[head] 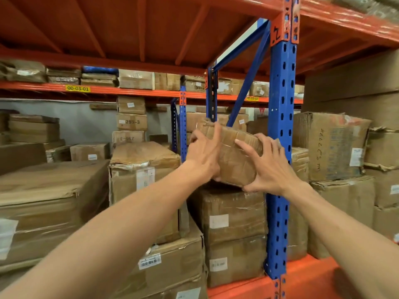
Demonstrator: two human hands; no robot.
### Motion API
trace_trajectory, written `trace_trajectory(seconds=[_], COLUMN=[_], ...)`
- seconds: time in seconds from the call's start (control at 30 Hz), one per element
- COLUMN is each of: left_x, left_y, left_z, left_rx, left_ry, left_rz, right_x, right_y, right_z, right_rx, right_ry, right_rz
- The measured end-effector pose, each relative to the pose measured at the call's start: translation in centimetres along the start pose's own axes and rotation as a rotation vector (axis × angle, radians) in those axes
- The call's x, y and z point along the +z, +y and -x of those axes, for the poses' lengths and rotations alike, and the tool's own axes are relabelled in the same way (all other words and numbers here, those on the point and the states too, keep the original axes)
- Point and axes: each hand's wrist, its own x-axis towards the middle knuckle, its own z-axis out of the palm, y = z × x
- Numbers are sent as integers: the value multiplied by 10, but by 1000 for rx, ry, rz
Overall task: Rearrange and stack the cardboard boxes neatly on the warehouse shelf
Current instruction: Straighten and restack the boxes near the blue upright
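Observation:
A small taped cardboard box (234, 157) is held tilted between both my hands, just above a stack of two wrapped boxes (233, 214) beside the blue upright. My left hand (204, 154) grips its left side, fingers over the top edge. My right hand (267, 167) grips the right side, with the thumb under the bottom corner. The small box's lower edge hovers at or just over the stack's top; whether they touch I cannot tell. To the left stands a crumpled taller box (142, 169).
A blue rack upright (280, 147) stands directly right of the held box. Large boxes (330, 145) fill the bay to its right, and flat wide cartons (49, 190) lie at the left. An orange beam (306, 279) runs below, orange decking overhead.

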Motion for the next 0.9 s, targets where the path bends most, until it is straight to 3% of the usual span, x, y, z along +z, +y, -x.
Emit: trace_trajectory(seconds=[0.13,0.3,0.73,0.9], left_x=[59,74,98,86], left_y=[15,0,16,19], left_z=[26,11,-3,7], left_rx=[-155,-175,-179,-200], left_ry=[-31,-59,39,-17], left_rz=[155,247,276,222], right_x=[20,34,79,76], right_y=[27,47,93,90], right_z=[3,-16,-29,-26], right_rx=[-218,-364,-509,-490], right_ry=[-144,-79,32,18], right_rz=[193,159,56,34])
